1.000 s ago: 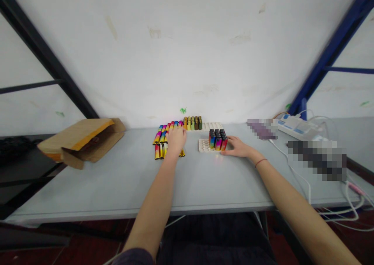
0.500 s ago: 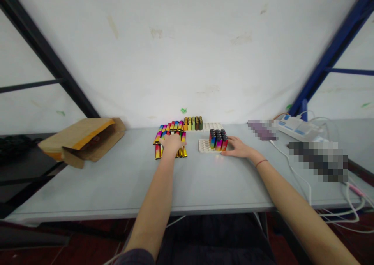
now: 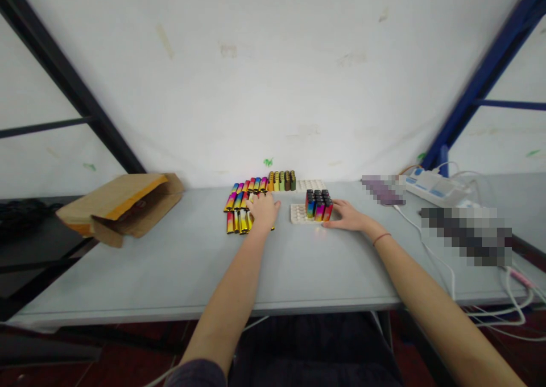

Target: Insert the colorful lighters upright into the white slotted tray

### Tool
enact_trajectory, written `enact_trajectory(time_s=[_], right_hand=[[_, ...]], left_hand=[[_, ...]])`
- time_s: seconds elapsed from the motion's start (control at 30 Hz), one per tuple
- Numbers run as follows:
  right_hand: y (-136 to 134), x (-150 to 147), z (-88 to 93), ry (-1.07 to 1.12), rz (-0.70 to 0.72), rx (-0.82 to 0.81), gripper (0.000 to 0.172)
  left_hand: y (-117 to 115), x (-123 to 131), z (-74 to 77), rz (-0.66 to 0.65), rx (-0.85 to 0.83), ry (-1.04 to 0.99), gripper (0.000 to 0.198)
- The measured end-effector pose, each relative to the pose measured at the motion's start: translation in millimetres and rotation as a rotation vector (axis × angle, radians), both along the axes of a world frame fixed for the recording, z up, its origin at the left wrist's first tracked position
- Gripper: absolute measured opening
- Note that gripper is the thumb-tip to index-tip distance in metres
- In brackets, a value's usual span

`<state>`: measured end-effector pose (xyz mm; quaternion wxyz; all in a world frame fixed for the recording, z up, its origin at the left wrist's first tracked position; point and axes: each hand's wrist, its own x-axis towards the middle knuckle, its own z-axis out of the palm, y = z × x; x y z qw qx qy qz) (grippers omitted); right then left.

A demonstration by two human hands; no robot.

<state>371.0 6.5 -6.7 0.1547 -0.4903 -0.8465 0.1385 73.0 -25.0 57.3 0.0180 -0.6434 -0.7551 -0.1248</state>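
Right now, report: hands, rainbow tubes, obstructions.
Left hand on the lying rainbow tubes, covering part of the rows. Right hand beside the upright tubes on the white tray. No obstruction seen.

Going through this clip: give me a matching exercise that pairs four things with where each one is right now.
Things:
1. Left hand
2. Right hand
3. Brown cardboard mailer
4. Power strip

Places:
A. Back right of the table
B. On the lying rainbow metallic tubes
C. Left end of the table
D. Beside the white tray of upright tubes

Right pairs: 1-B, 2-D, 3-C, 4-A
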Motion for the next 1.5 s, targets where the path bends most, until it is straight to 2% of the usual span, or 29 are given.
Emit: enact_trajectory(time_s=[0.13,0.43,0.6,0.7,0.87,0.93,1.03,1.2,1.27,1.37,1.5], right_hand=[[-2,-2,3.9,-0.002,-0.004,-0.006,0.098],[-4,-1,4.8,0.005,0.011,-0.009,0.097],[-4,-1,4.5,0.008,0.005,-0.013,0.096],[-4,-1,5.7,0.003,0.014,-0.012,0.096],[-5,-3,7.3,-0.011,0.020,-0.014,0.097],[-5,-3,7.0,0.000,0.023,-0.005,0.094],[-4,-2,5.7,0.012,0.021,0.003,0.091],[-2,-1,3.2,0.016,0.024,0.003,0.093],[-2,0,2.7,0.023,0.023,0.002,0.094],[-3,-1,3.4,0.016,0.012,-0.007,0.096],[-4,-2,5.8,0.001,-0.004,-0.023,0.099]], left_hand=[[2,1,-1.9,0.009,-0.001,0.012,0.039],[3,9,-9.7,-0.071,0.033,-0.019,0.037],[5,10,-10.2,-0.046,0.035,-0.053,0.040],[10,8,-8.0,-0.067,0.132,-0.267,0.040],[20,15,-10.9,-0.174,0.296,-0.982,0.024],[20,23,-12.6,-0.188,0.298,-1.243,0.018],[15,34,-10.4,-0.244,0.240,-1.523,0.017],[9,40,0.9,-0.251,0.111,-1.780,0.027],[9,38,3.8,-0.223,0.055,-1.846,0.040],[9,35,4.6,-0.189,0.016,-1.892,0.056],[9,34,3.2,-0.140,0.045,-1.876,0.056]])
